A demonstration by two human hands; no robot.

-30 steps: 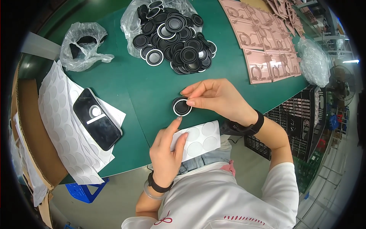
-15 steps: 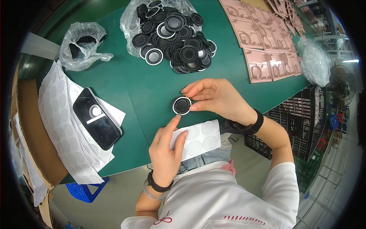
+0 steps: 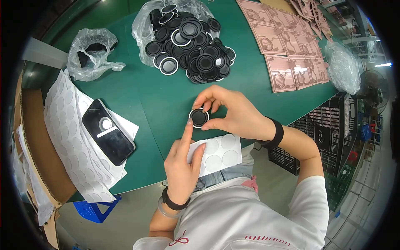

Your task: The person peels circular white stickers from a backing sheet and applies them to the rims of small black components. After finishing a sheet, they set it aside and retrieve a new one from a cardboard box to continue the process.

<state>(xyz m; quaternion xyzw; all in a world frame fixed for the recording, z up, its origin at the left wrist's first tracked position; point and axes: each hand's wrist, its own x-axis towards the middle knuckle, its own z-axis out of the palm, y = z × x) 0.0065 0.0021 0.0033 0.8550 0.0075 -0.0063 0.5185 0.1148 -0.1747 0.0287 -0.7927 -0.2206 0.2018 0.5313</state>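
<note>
Sticker sheets: spread well left of the left hand.
Phone: laid on the sheets, nearer the left hand.
Left hand: index finger stretched to the disc's left rim; thumb laid on the sticker card; whether the card is gripped beneath cannot be told.
Disc pile: heaped beyond both hands.
Black disc: white-rimmed, held between the hands; face turned up; round, so no long axis.
Sticker card: below the right hand, long axis slanted up rightward.
Right hand: disc grasped by the rim, fingertips above, thumb lower right.
Change: fingertips have been shifted round the rim, left index brought higher; the disc seems better steadied for handling.
Pink panels: laid beyond the right hand, rightward.
</note>
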